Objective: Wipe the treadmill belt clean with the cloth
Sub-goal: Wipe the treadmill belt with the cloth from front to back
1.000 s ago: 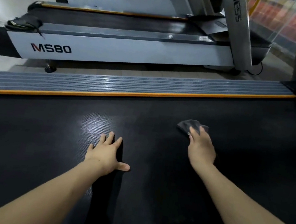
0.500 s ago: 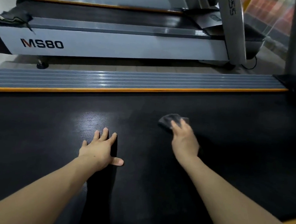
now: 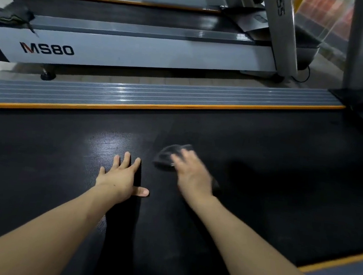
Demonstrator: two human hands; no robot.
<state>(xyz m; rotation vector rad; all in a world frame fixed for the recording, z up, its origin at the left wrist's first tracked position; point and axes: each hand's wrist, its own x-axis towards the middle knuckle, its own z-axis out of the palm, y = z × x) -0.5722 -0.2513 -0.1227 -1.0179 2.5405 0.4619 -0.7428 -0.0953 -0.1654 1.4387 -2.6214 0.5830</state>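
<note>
The cloth (image 3: 169,156) is pressed flat under the blurred right hand (image 3: 191,176), unpinched, so it could be outrun; the left hand (image 3: 120,178) is spread on the belt (image 3: 284,170).

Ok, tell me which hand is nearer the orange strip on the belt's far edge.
Right. The right hand presses the cloth further up the belt, closer to the orange strip; the left hand lies flat slightly further back.

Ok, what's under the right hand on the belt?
A dark cloth lies under the right hand, on the black belt. Its far edge shows past the fingers; the rest is covered and blurred.
</note>
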